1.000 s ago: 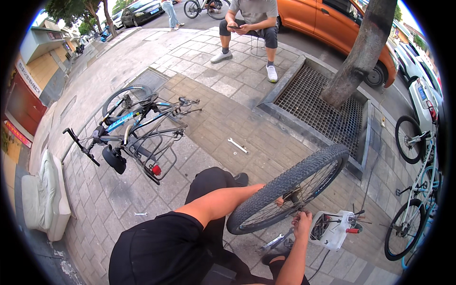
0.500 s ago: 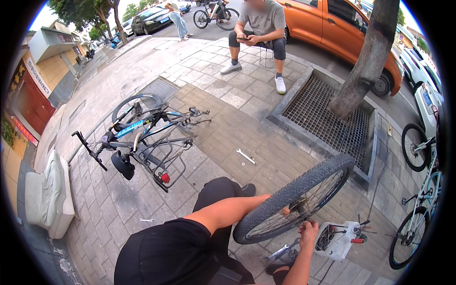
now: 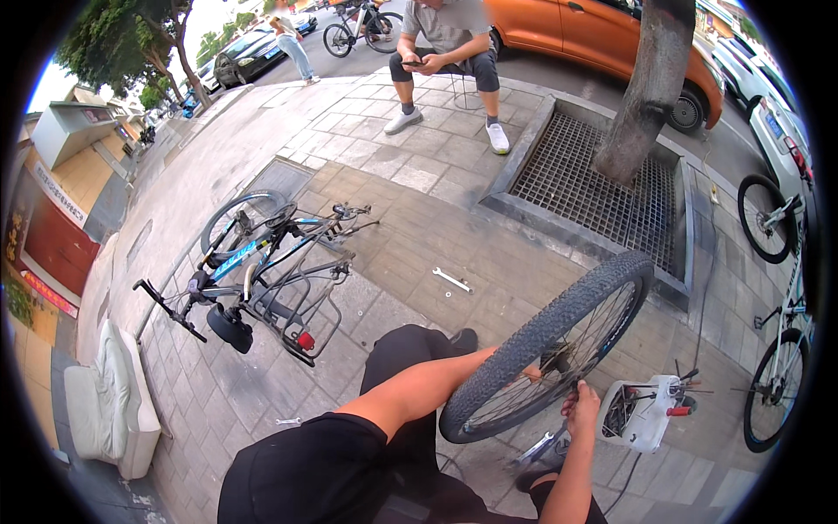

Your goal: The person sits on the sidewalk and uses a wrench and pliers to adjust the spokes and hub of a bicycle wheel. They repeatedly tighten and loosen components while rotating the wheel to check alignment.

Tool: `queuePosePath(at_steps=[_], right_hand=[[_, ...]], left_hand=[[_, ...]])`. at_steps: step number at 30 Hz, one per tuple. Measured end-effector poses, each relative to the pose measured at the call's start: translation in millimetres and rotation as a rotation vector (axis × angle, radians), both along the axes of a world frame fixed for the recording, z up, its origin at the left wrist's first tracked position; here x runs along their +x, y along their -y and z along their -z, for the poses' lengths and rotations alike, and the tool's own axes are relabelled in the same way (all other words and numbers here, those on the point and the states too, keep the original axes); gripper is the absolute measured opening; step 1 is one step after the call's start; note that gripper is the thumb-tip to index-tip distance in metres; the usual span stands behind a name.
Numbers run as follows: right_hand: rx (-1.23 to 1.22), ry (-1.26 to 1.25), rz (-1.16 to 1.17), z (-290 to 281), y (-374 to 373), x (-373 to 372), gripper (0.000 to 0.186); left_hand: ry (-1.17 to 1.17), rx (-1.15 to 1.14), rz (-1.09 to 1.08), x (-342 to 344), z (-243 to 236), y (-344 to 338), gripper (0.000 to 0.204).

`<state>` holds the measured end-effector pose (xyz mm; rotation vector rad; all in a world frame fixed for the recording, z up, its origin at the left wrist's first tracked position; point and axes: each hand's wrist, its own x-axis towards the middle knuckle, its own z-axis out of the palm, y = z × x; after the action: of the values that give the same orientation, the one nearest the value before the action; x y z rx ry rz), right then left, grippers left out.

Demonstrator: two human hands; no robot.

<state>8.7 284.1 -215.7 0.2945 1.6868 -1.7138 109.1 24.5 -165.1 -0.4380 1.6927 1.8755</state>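
A bicycle wheel [image 3: 550, 345] with a knobbly black tyre stands tilted in front of me. My left hand [image 3: 531, 374] reaches behind the tyre and shows partly through the spokes beside the hub [image 3: 555, 358]. Its fingers appear curled at the wheel's middle, though the tyre covers much of the hand. On the near side of the wheel, my right hand [image 3: 582, 409] has thumb and fingers pinched together close to the spokes. Whatever sits in that pinch is too small to make out. Below the wheel lies a wrench [image 3: 534, 447] beside my foot.
A wheel-less bicycle frame [image 3: 262, 253] lies at the left. Wrenches [image 3: 452, 279] [image 3: 288, 421] rest on the paving. A white tool container [image 3: 646, 415] stands right of my hand. Beyond are a seated person [image 3: 445, 61], a tree [image 3: 650, 96] in a grated bed and a parked bicycle [image 3: 786, 323].
My view has turned slightly, so the surroundings shift in the picture. Both hands stay at the wheel's middle, the right one still pinched.
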Motion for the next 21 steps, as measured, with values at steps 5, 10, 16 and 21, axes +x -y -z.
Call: queuePosePath(at_steps=[5,10,16,21], right_hand=[[-0.034,-0.374,0.002,26.9,-3.0,3.2,0.022],[0.05,-0.116,0.09,-2.2,3.0,3.1,0.025],[0.061,0.018,0.006,0.5,1.4,-1.5,0.028],[0.0,-0.129,-0.018,15.7,-3.3,-1.2,0.024]], left_hand=[[0.006,0.004,0.01,-1.7,1.2,-3.8,0.044],[0.009,0.008,0.004,0.8,2.6,-2.5,0.044],[0.006,0.013,-0.003,1.1,2.5,-2.6,0.043],[0.001,0.017,-0.003,1.6,2.7,-2.0,0.043]])
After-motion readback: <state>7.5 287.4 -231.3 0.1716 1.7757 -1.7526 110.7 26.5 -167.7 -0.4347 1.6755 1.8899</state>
